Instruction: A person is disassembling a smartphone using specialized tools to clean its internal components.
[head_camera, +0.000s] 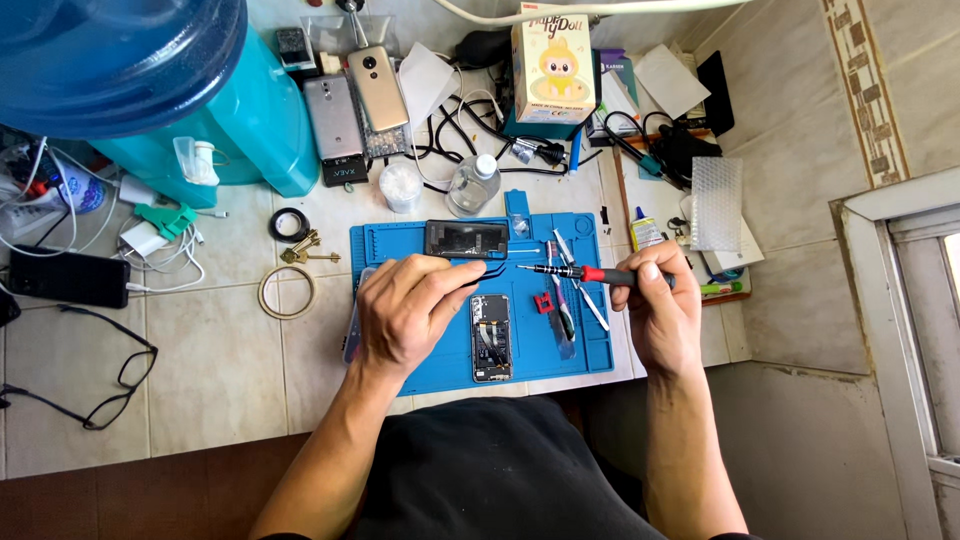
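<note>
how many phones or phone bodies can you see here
5: two silver phones above the blue mat, a black one at far left, and two opened bodies on the mat. More may be hidden.

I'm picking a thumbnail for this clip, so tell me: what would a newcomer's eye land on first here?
First the bright blue repair mat at the centre, where an opened phone lies between the hands. The right hand holds a red-banded screwdriver level over the mat, while the left hand pinches black tweezers. Next, the big teal water dispenser at the upper left.
</note>
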